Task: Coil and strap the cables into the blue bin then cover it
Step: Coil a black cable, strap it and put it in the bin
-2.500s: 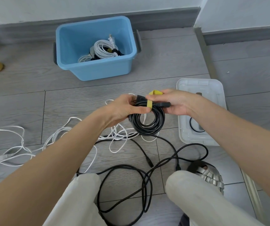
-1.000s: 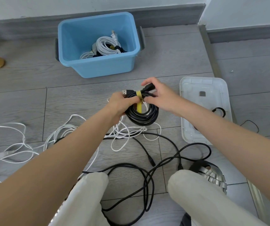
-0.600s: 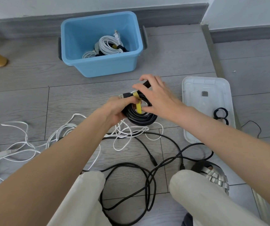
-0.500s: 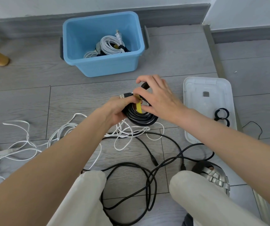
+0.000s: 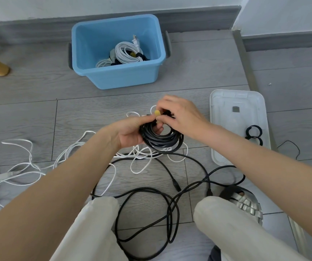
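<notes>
From the head camera I see my left hand [image 5: 130, 133] at the centre of the frame, its fingers curled round the left side of a coiled black round cable [image 5: 162, 141], grasping the bundle just above the grey wood-look floor [image 5: 28, 113]. My right hand [image 5: 181, 113] sits at the coil's upper edge, fingertips pinching a small yellow strap [image 5: 157, 113] that wraps the top of the coil; the strap lies right between both hands. The open blue plastic bin [image 5: 119, 76] stands in the upper middle of the frame, well apart from the hands, with a strapped white flat cable coil [image 5: 126, 52] and other cable inside. The clear white plastic lid [image 5: 226, 98] lies on the floor at the right, just beside my right forearm, carrying two black rings [image 5: 254, 134]. Loose white cables [image 5: 28, 166] sprawl across the left of the frame and under the coil. Loose black cables [image 5: 151, 204] loop over the floor at lower centre, between my knees.
</notes>
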### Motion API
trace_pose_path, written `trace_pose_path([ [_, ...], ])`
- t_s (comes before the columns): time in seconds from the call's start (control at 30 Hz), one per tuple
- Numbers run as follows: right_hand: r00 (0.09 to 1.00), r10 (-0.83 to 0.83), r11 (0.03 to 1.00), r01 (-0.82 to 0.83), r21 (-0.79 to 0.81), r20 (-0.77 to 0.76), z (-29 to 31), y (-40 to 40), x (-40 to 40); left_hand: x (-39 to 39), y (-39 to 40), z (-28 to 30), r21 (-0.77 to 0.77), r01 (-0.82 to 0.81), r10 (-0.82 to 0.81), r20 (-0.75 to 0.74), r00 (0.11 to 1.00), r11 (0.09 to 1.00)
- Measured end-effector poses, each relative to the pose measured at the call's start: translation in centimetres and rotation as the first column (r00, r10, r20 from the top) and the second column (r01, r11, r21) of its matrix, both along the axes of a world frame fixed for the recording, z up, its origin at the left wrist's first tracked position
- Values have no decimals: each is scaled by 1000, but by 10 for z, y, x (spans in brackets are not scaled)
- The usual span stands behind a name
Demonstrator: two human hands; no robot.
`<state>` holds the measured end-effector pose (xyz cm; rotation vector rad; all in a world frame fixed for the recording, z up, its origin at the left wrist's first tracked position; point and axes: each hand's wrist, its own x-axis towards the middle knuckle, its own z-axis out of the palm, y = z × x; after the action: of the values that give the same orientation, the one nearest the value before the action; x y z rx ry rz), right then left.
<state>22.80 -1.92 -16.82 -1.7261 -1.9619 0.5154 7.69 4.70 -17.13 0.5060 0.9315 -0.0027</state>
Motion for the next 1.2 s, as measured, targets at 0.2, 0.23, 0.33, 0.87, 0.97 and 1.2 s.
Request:
trace_pose_path([
  [0.2,942,-222,964,173,-201,-251,-5,-4,-1,3,-4,3,2,58,-58,-44,997,998],
  [0.23,914,-272,949,202,-242,-301,-7,-2,-2,4,-4,4,13,59,-59,-48,997,998],
  [0.33,853,-381,891,236,-389,-356,-9,9,-1,6,-7,3,43,31,-29,-47,998,999],
  [0.87,1000,-17,945,8,-328,-25,2,9,-21,-18,11,6,129,-45,46,-5,999,991],
  [0.97,999,-46,928,50,-369,21,5,26,-31,-22,14,4,171,-48,51,-14,999,984],
  [1.2,999,-34,767,5,-641,-34,0,42,-55,-58,23,-3,396,356,-306,-185,934,846],
])
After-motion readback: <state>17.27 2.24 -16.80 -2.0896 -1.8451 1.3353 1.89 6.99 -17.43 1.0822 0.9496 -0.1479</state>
